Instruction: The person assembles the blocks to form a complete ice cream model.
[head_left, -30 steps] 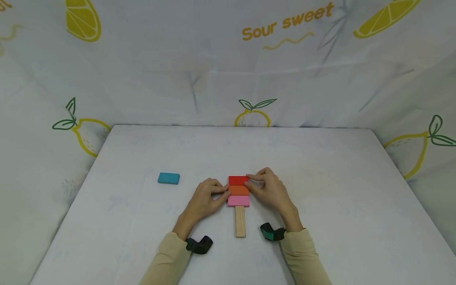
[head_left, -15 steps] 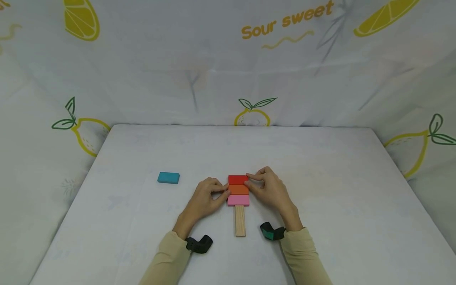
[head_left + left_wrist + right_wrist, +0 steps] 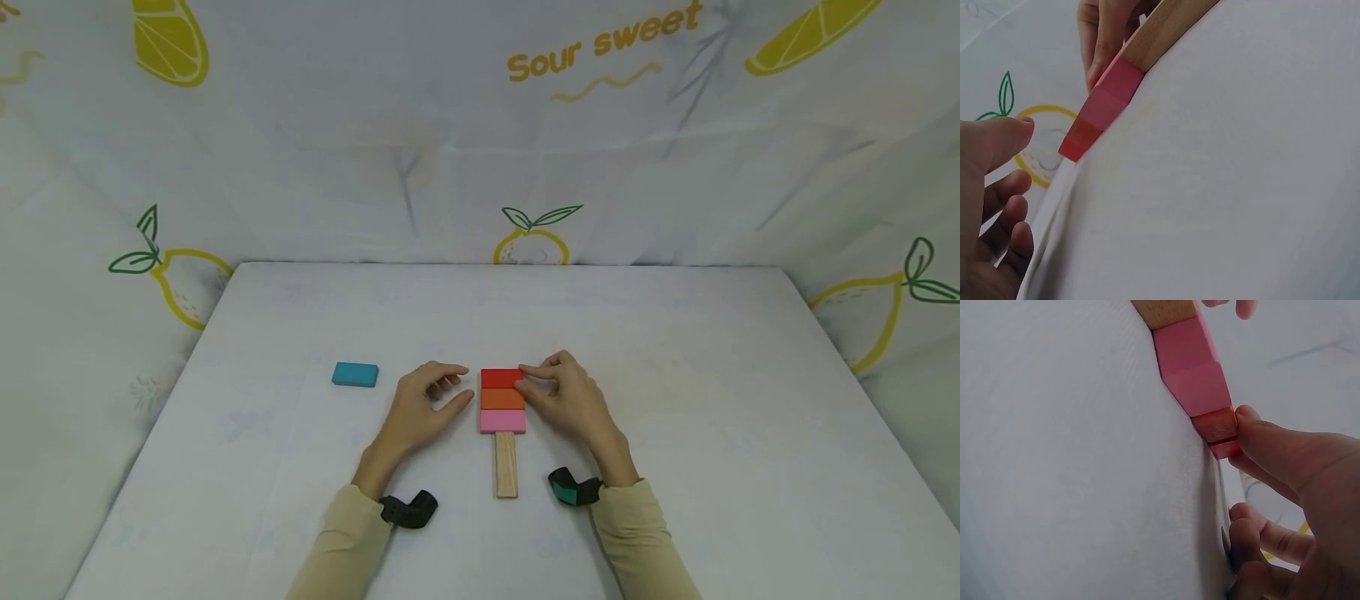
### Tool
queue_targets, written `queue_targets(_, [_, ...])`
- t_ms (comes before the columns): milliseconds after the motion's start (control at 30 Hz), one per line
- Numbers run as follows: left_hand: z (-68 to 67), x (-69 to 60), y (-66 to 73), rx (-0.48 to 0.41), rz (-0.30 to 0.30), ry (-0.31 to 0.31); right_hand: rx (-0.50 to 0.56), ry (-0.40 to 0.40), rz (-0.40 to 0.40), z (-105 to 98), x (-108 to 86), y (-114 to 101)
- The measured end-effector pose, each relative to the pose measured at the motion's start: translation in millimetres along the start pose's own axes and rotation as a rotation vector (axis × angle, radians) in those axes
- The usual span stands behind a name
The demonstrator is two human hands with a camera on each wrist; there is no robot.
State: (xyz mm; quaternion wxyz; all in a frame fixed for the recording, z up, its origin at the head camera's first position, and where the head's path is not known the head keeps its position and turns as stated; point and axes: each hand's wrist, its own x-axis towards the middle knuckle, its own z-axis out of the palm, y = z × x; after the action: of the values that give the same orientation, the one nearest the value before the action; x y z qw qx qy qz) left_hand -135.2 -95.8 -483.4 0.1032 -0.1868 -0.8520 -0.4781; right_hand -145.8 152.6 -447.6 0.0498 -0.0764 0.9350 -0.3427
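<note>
Flat on the table lie a red block (image 3: 500,378), an orange block (image 3: 502,399) and a pink block (image 3: 502,421), in a touching row. A plain wooden block (image 3: 506,465) extends from the pink one's near edge. My right hand (image 3: 566,400) holds the red block's right end between thumb and index finger; its thumb is also by the orange block. To the left of the row, my left hand (image 3: 420,404) is apart from the blocks, thumb and fingers spread with nothing between them. In the left wrist view, the left thumb (image 3: 1007,140) is free of the blocks.
A blue block (image 3: 355,374) lies on the white table (image 3: 712,417), left of the left hand. Behind the table's far edge hangs a white cloth (image 3: 322,167) with lemon prints. A black wrist camera (image 3: 410,509) sticks out from the left wrist, another (image 3: 573,487) from the right.
The left hand has let go of the orange block, drawn back leftward and spread its fingers. The right hand and the blocks stay in place.
</note>
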Motion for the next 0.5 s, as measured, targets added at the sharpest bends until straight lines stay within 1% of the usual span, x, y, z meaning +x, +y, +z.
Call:
queue_targets(133, [-16.1,-1.5,-1.1,0.077,-0.033,-0.029,0.012,-0.003,0.003,0.3,-0.5,0.3])
queue_targets(267, [-36.6,-3.2,-5.7,0.134,-0.033,-0.043,0.023,-0.006,0.008,0.8,-0.4,1.3])
queue_targets(400, [-63.6,-4.2,-9.5,0.174,-0.050,-0.046,0.017,-0.009,0.014,1.2,-0.2,2.1])
queue_targets(500, [-84.8,-5.5,-15.5,0.218,-0.068,-0.051,0.014,-0.007,0.013,1.4,-0.2,2.6])
